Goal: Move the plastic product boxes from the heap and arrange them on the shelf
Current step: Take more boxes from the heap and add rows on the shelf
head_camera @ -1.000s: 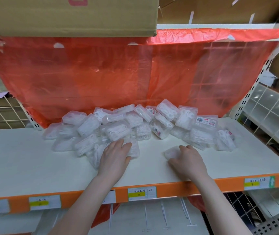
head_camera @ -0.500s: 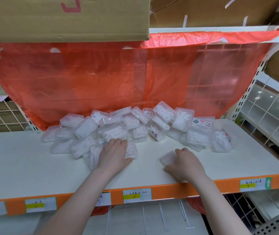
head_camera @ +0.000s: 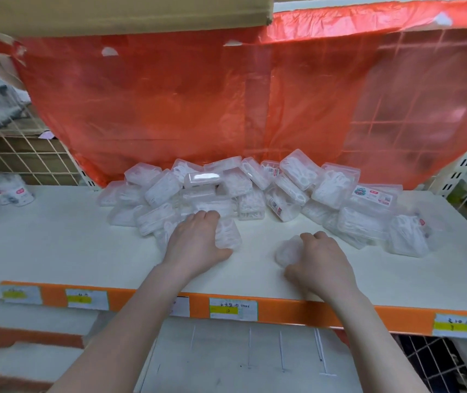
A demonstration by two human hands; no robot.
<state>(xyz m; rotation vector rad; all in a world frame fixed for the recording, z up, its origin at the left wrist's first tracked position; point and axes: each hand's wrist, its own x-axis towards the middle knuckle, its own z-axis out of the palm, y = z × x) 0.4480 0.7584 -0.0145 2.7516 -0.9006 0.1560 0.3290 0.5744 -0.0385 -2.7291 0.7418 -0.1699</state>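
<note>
Lying under right hand [head_camera: 321, 262]: plastic box [head_camera: 287, 251].

Head view, close, angled down onto shelf [head_camera: 56, 251]

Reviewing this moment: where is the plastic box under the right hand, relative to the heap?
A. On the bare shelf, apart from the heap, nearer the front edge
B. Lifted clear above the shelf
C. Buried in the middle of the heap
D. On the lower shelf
A. The right hand covers a single box lying on the white shelf, separate from the heap behind it.
</note>
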